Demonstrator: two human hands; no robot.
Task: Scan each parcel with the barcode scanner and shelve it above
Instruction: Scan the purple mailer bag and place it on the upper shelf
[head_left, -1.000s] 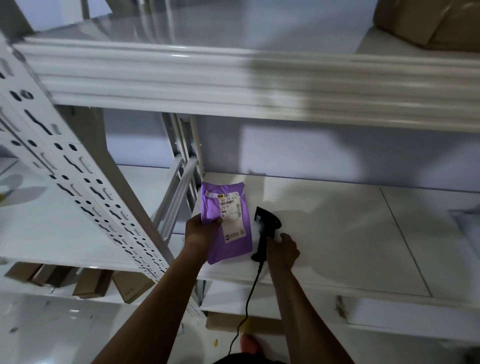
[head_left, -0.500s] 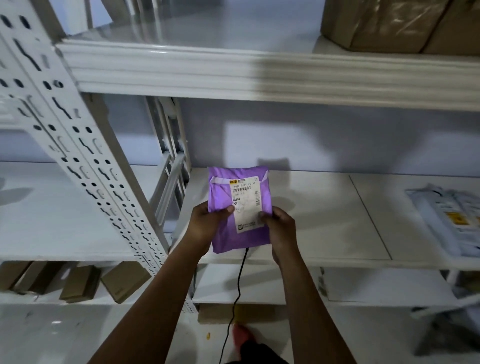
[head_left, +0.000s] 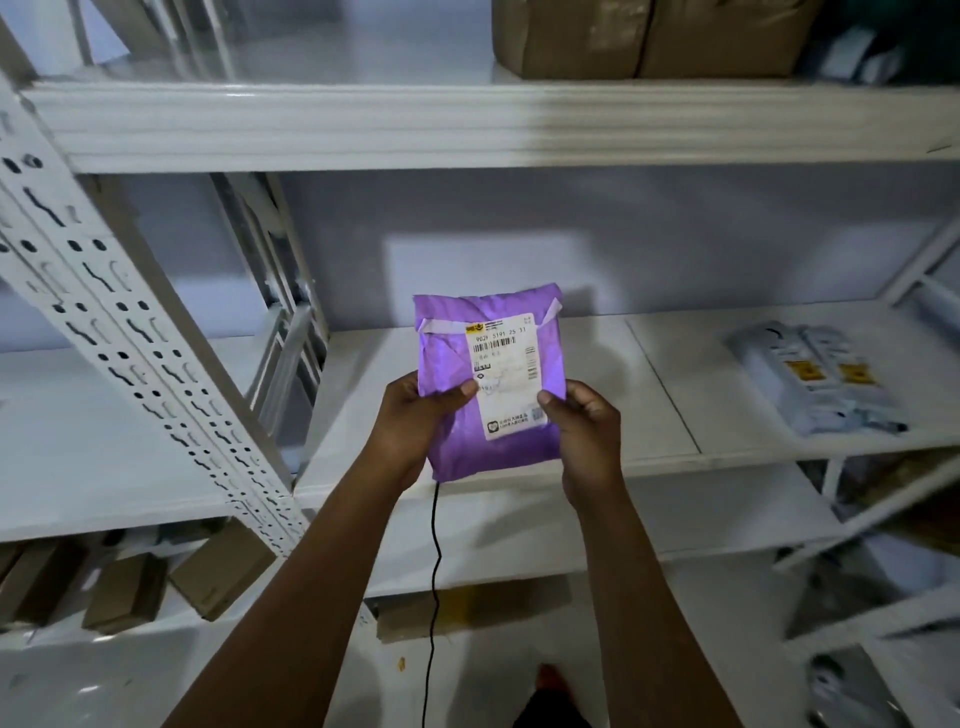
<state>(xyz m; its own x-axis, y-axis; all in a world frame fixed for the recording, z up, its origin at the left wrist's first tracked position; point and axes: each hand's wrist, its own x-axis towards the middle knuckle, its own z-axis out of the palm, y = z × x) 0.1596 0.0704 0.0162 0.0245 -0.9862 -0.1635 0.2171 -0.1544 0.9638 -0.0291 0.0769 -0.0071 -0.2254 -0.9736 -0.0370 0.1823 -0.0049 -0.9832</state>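
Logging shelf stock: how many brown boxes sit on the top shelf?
2: left box and right box, side by side at the frame's top edge. More may lie out of view.

middle shelf (head_left: 670, 358): grey mailers (head_left: 815, 384) at right | upper shelf (head_left: 311, 124): brown boxes (head_left: 649, 36) at right

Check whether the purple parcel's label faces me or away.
Toward you: the purple parcel shows its white label with barcode, gripped by the left hand and right hand.
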